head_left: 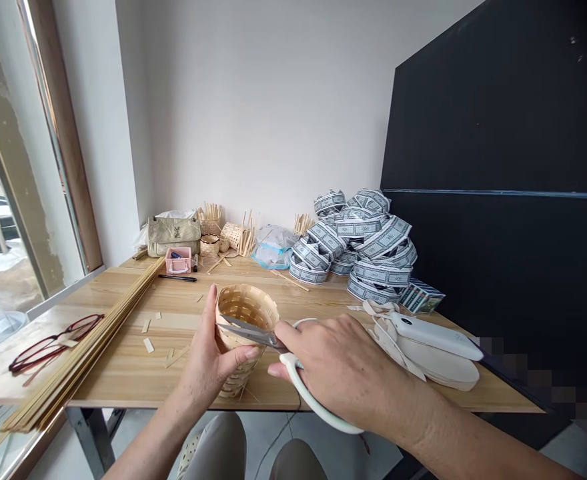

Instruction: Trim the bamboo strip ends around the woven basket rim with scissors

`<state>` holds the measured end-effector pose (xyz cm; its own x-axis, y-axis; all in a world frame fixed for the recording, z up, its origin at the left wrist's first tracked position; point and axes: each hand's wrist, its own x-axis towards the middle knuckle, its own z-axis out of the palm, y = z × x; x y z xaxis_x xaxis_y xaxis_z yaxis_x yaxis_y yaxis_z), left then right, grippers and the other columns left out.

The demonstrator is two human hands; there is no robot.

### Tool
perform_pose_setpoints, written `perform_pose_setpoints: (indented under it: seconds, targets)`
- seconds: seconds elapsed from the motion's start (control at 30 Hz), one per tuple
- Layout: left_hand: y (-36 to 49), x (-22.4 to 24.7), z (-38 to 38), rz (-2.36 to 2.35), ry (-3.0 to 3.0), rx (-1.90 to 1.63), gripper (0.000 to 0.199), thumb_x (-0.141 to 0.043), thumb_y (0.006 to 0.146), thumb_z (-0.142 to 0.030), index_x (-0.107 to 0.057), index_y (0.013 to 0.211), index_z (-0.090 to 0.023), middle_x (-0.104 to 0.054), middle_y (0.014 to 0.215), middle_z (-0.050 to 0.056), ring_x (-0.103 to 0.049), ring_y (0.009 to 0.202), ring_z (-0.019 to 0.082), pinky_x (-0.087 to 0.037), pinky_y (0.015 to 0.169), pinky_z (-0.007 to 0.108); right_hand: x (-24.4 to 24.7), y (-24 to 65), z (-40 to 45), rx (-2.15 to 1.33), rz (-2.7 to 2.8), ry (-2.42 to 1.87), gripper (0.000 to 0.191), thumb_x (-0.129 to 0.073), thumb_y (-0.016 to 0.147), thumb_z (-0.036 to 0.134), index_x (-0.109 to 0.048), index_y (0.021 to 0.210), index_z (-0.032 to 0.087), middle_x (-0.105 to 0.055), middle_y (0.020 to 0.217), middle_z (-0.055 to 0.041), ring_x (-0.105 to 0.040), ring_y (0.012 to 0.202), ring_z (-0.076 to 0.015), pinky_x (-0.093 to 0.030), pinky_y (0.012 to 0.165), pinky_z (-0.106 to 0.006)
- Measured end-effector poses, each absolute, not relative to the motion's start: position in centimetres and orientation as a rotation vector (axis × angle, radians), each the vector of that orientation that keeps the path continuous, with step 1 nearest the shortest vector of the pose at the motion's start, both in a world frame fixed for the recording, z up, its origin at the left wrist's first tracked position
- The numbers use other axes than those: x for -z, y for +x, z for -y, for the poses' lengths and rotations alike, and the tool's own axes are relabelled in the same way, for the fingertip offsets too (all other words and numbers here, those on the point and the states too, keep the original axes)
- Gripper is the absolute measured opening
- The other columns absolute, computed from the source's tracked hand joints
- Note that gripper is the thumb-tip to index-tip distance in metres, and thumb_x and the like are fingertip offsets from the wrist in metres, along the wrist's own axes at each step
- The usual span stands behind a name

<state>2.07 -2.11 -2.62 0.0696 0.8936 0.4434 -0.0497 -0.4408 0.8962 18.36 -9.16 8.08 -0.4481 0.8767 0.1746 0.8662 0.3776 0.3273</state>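
Scissors (pixel 268 340) in right hand (pixel 343 367) grip, blades leftward across upright basket (pixel 243 327) rim, left hand (pixel 208 360) clasping basket.

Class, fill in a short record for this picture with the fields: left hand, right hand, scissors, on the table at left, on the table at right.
left hand: left hand grips the small woven basket by its side
right hand: right hand holds the scissors
scissors: white handles, blades at the basket's near rim
on the table at left: red glasses, long bamboo strips, black pen
on the table at right: stacked patterned paper bands, white power bank
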Motion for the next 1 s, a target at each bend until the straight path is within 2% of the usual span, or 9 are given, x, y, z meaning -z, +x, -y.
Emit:
perform_pose_setpoints:
  seconds: [0.17, 0.43, 0.53, 0.7, 0.83, 1.0]
  targets:
    - [2.0, 2.7, 1.9, -0.877, 1.549, -1.512, 0.121, -0.079, 0.051, -0.048, -0.011, 0.145, -0.010, -0.038, 0.141, 0.023, -0.036, 0.130, 0.037, -0.025, 0.109, 0.050, -7.8, 18.6, 8.8, -0.563, -2.617, 1.625, 0.022, -0.056, 0.085, 0.042, -0.059, 0.087, 0.020, -0.069, 0.067, -0.0034, -0.064, 0.058, -0.0232, -0.013, 0.048, -0.029]
    - [2.0, 2.8, 1.8, -0.810, 1.541, -1.462, 0.120, -0.077, 0.055, -0.050, -0.007, 0.145, -0.012, -0.037, 0.142, 0.022, -0.037, 0.129, 0.037, -0.027, 0.109, 0.049, -7.2, 18.9, 8.4, -0.490, -2.633, 1.667, 0.024, -0.057, 0.085, 0.044, -0.058, 0.089, 0.020, -0.069, 0.068, -0.0035, -0.064, 0.059, -0.0222, -0.015, 0.049, -0.028]
    - [1.7, 2.6, 1.8, -0.824, 1.549, -1.466, 0.118, -0.077, 0.056, -0.049, -0.008, 0.145, -0.013, -0.035, 0.144, 0.021, -0.035, 0.131, 0.036, -0.028, 0.109, 0.047, -7.4, 19.5, 8.1, -0.527, -2.711, 1.734, 0.027, -0.062, 0.081, 0.047, -0.057, 0.088, 0.021, -0.066, 0.070, -0.0010, -0.061, 0.062, -0.0211, -0.019, 0.051, -0.028]
    - [1.2, 2.2, 1.8, -0.886, 1.554, -1.493, 0.113, -0.075, 0.058, -0.047, -0.010, 0.144, -0.010, -0.029, 0.147, 0.022, -0.030, 0.134, 0.035, -0.026, 0.111, 0.045, -7.4, 20.5, 8.1, -0.488, -2.832, 1.781, 0.029, -0.074, 0.070, 0.043, -0.055, 0.079, 0.022, -0.062, 0.072, 0.0028, -0.056, 0.066, -0.0188, -0.028, 0.061, -0.028]
    - [1.0, 1.9, 1.7, -0.880, 1.580, -1.492, 0.112, -0.075, 0.056, -0.047, -0.015, 0.143, -0.010, -0.030, 0.146, 0.022, -0.032, 0.133, 0.037, -0.029, 0.108, 0.046, -6.9, 20.3, 8.4, -0.503, -2.861, 1.685, 0.029, -0.073, 0.071, 0.045, -0.057, 0.080, 0.023, -0.059, 0.070, 0.0031, -0.055, 0.065, -0.0180, -0.028, 0.061, -0.029]
    - [0.9, 1.8, 1.7, -0.915, 1.601, -1.465, 0.109, -0.074, 0.058, -0.048, -0.017, 0.142, -0.011, -0.035, 0.143, 0.021, -0.039, 0.128, 0.038, -0.035, 0.104, 0.047, -6.6, 19.6, 7.8, -0.727, -2.829, 1.624, 0.029, -0.072, 0.072, 0.046, -0.061, 0.084, 0.021, -0.058, 0.067, 0.0014, -0.053, 0.063, -0.0174, -0.028, 0.061, -0.030]
